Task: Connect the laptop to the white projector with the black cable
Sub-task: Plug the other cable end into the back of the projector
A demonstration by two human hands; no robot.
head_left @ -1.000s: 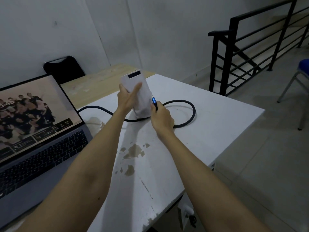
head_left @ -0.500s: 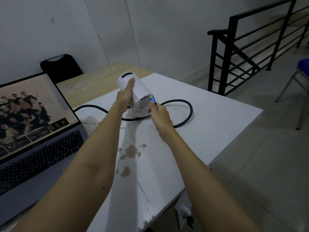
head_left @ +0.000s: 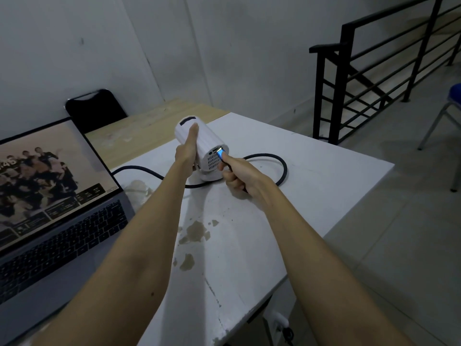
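Observation:
The white projector [head_left: 208,143] is tipped back on its stand in the middle of the white table [head_left: 324,171], its rear panel facing me. My left hand [head_left: 187,148] grips its left side, thumb along the top. My right hand [head_left: 237,174] pinches the blue-tipped plug [head_left: 221,153] of the black cable [head_left: 283,168], and the plug's tip touches the rear panel near a port. The cable loops behind the projector and runs left toward the open laptop [head_left: 57,211], whose screen is lit. Where it meets the laptop is hidden.
A black chair back [head_left: 96,108] stands behind a wooden table [head_left: 149,123] at the far left. A black stair railing [head_left: 374,63] rises at the right, and a blue chair [head_left: 449,106] sits by the right edge. The white table's paint is chipped near me.
The projector tilted from upright until its rear panel faces me. My right hand brought the blue plug up against that panel. The laptop has not moved.

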